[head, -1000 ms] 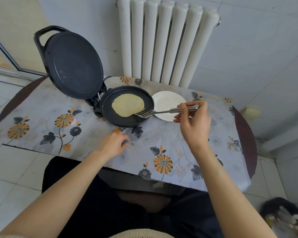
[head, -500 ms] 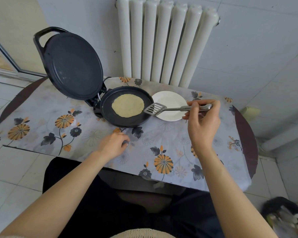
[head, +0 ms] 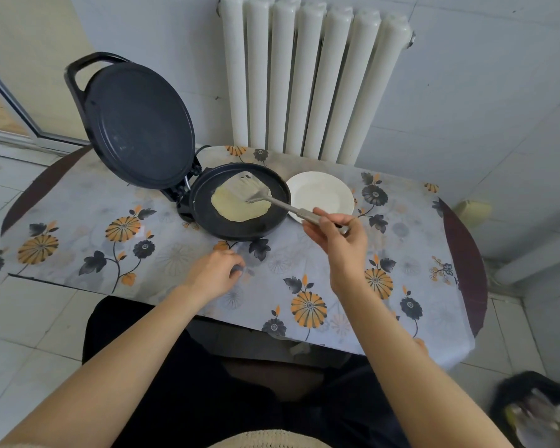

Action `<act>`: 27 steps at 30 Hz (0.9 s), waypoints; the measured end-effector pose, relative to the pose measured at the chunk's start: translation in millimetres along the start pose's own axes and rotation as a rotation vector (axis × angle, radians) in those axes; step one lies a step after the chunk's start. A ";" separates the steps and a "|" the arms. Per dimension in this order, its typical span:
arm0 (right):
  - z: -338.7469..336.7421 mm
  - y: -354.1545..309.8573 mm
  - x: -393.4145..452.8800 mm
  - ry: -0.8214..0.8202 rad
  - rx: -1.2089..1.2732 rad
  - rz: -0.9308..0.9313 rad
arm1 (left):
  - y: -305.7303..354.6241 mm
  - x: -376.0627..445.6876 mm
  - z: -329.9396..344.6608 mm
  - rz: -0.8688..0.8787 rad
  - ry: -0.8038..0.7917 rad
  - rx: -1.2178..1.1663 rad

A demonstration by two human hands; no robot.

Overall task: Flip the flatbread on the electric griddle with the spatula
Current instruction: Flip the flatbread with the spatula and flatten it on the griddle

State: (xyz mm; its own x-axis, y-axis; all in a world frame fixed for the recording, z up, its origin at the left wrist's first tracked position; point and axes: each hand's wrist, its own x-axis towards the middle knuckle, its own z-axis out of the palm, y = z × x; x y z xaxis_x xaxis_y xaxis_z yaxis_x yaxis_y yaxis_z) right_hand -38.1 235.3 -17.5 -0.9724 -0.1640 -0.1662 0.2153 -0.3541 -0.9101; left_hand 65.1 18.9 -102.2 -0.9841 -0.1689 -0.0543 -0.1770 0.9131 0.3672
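Head view: spatula (head: 251,190) blade over flatbread (head: 236,210), handle clasped in right hand (head: 343,244) (left hand (head: 215,273) curled, empty).

We look down and forward from head height, close above the table (head: 78,202), with the radiator (head: 311,76) straight ahead behind it and our lap just below.

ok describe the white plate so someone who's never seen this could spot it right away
Start at the white radiator on the wall; below it stands a table with a flowered cloth. The plate sits beside the black electric griddle, on its right. It is the only white, empty dish, round and plain.
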 end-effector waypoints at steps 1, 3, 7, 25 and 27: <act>-1.4 5.4 -0.1 0.003 0.026 0.049 | -0.2 0.1 0.3 0.004 0.000 -0.003; -4.9 15.2 0.3 0.012 0.071 0.129 | -1.4 0.0 0.5 0.010 0.005 -0.007; -18.5 23.4 4.0 0.014 0.081 0.229 | -2.2 0.9 1.2 0.021 0.004 -0.008; -6.6 17.8 25.2 -0.213 -0.446 0.610 | -4.6 1.6 6.7 0.014 0.052 0.000; -7.0 18.2 24.8 -0.212 -0.534 0.570 | -5.1 1.6 7.4 0.017 0.055 -0.006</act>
State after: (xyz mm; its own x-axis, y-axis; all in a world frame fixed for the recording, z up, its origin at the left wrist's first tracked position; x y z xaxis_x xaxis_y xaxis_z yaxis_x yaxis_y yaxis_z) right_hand -58.9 231.3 -40.9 -0.6765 -0.3765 -0.6330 0.5486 0.3158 -0.7742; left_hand 64.4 16.7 -111.0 -0.9848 -0.1737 0.0028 -0.1602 0.9137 0.3736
